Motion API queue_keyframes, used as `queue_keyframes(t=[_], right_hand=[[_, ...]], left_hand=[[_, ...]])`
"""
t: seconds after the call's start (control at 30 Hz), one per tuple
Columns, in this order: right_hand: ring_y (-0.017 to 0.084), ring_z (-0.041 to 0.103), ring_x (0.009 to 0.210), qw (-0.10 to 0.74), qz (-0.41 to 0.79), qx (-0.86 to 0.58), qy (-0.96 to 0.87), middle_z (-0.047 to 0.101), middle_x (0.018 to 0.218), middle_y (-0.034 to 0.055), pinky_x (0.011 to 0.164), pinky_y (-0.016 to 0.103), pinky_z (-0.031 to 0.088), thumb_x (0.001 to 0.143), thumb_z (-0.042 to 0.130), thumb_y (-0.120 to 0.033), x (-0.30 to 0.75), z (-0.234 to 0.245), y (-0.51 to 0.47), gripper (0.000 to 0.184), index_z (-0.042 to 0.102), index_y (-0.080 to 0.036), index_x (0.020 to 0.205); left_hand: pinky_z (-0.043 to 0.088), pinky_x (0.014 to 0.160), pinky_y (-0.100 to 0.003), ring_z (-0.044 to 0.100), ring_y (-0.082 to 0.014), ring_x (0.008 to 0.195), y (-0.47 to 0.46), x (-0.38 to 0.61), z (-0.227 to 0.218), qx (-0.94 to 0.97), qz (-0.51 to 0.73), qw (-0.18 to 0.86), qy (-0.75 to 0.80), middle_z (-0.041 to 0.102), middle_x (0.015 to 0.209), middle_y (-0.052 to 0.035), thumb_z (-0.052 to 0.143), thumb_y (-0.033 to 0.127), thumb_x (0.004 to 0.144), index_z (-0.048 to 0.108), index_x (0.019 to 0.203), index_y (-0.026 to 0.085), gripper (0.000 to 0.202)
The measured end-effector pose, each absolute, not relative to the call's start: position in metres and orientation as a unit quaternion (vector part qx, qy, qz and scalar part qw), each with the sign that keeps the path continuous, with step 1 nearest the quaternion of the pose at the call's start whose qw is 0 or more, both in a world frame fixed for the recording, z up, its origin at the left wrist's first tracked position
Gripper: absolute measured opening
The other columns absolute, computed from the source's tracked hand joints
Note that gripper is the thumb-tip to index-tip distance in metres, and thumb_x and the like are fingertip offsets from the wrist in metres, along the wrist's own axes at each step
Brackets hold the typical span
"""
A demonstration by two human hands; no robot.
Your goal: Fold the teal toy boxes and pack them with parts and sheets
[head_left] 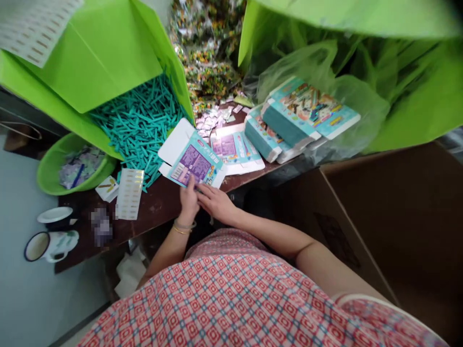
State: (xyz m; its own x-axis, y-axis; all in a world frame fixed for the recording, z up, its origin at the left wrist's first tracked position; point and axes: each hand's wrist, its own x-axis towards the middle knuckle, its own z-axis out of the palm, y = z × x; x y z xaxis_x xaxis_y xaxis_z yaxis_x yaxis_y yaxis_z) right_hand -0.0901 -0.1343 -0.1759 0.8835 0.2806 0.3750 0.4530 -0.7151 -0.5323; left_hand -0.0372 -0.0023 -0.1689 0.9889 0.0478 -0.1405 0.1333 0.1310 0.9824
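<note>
A flat, unfolded teal and purple carton [193, 164] lies at the near edge of the dark wooden table [159, 207]. My left hand [188, 198] pinches its near edge with closed fingers. Beside it, my right hand [216, 201] rests with fingers pressed on the same edge of the carton. More flat cartons [237, 150] lie just behind it, and a stack of folded teal boxes [289, 120] sits on a clear plastic bag [358, 106] to the right.
A green box full of teal sticks [139, 118] stands at the left. Below it are a green bowl [54, 166], a strip of labels [129, 193], a white lid and a mug [50, 245]. A large brown cardboard box [398, 217] stands at right.
</note>
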Motion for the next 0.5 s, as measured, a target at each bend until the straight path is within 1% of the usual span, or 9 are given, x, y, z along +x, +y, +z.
queue_keyframes(t=[0.07,0.13,0.2,0.23,0.27,0.33,0.4,0.43,0.5], right_hand=[[0.028,0.056,0.145,0.386,-0.137,-0.899,-0.152,0.062,0.153,0.0164,0.12,0.047,0.049,0.107,0.057,-0.038,-0.093,-0.174,-0.121,0.044,0.062,-0.021,0.148],[0.032,0.054,0.147,0.451,-0.117,-0.883,-0.052,0.056,0.158,0.02,0.121,0.051,0.048,0.102,0.065,-0.052,-0.087,-0.172,-0.115,0.071,0.045,-0.019,0.162],[0.036,0.055,0.145,0.5,-0.082,-0.862,-0.004,0.05,0.161,0.0234,0.117,0.051,0.051,0.091,0.075,-0.063,-0.081,-0.173,-0.108,0.102,0.028,-0.016,0.169],[0.036,0.057,0.142,0.519,-0.063,-0.852,0.001,0.051,0.16,0.0238,0.114,0.05,0.053,0.088,0.078,-0.064,-0.078,-0.176,-0.104,0.108,0.026,-0.015,0.169],[0.035,0.061,0.137,0.541,-0.043,-0.84,0.0,0.054,0.156,0.0229,0.111,0.049,0.055,0.087,0.079,-0.063,-0.077,-0.18,-0.1,0.104,0.03,-0.016,0.167],[0.031,0.068,0.122,0.607,-0.003,-0.795,-0.007,0.067,0.139,0.0178,0.104,0.045,0.057,0.093,0.073,-0.056,-0.078,-0.192,-0.094,0.075,0.05,-0.015,0.152],[0.026,0.071,0.109,0.688,0.011,-0.725,-0.007,0.074,0.119,0.0121,0.097,0.041,0.059,0.099,0.062,-0.056,-0.083,-0.205,-0.095,0.053,0.063,-0.014,0.131],[0.025,0.071,0.104,0.719,0.012,-0.695,-0.006,0.074,0.113,0.0103,0.095,0.04,0.059,0.1,0.058,-0.059,-0.086,-0.21,-0.097,0.052,0.065,-0.014,0.125],[0.025,0.07,0.103,0.735,0.003,-0.678,-0.003,0.074,0.113,0.0103,0.096,0.043,0.059,0.099,0.056,-0.065,-0.091,-0.215,-0.102,0.059,0.063,-0.015,0.129]], left_hand=[[0.053,0.116,-0.047,0.07,-0.0322,0.127,0.025,-0.037,-0.165,0.659,0.008,0.743,0.118,0.073,0.136,-0.0169,0.086,0.065,0.075,0.069,0.13,0.016,0.076],[0.056,0.11,-0.048,0.073,-0.0322,0.119,0.053,-0.047,-0.165,0.681,0.027,0.718,0.141,0.075,0.129,-0.0165,0.09,0.064,0.07,0.07,0.123,0.015,0.075],[0.059,0.105,-0.049,0.075,-0.0316,0.111,0.074,-0.065,-0.169,0.707,0.052,0.685,0.165,0.077,0.12,-0.016,0.087,0.07,0.069,0.071,0.116,0.015,0.074],[0.059,0.104,-0.049,0.075,-0.0312,0.111,0.081,-0.075,-0.172,0.714,0.06,0.678,0.165,0.077,0.119,-0.0161,0.082,0.075,0.072,0.07,0.116,0.015,0.075],[0.059,0.104,-0.048,0.075,-0.0309,0.112,0.086,-0.084,-0.174,0.719,0.06,0.675,0.155,0.076,0.12,-0.0163,0.076,0.08,0.074,0.07,0.117,0.016,0.077],[0.06,0.101,-0.044,0.075,-0.0296,0.112,0.093,-0.097,-0.176,0.737,0.049,0.66,0.139,0.077,0.119,-0.0154,0.07,0.084,0.077,0.07,0.117,0.017,0.078],[0.062,0.094,-0.041,0.076,-0.0277,0.103,0.099,-0.098,-0.174,0.766,0.028,0.625,0.147,0.078,0.109,-0.0125,0.078,0.078,0.073,0.072,0.11,0.016,0.073],[0.063,0.089,-0.04,0.076,-0.0267,0.097,0.102,-0.096,-0.172,0.775,0.013,0.611,0.158,0.079,0.102,-0.0106,0.084,0.074,0.069,0.073,0.105,0.015,0.07],[0.063,0.086,-0.039,0.076,-0.0257,0.092,0.106,-0.087,-0.166,0.766,-0.024,0.62,0.168,0.079,0.096,-0.0086,0.089,0.069,0.064,0.074,0.101,0.014,0.068]])
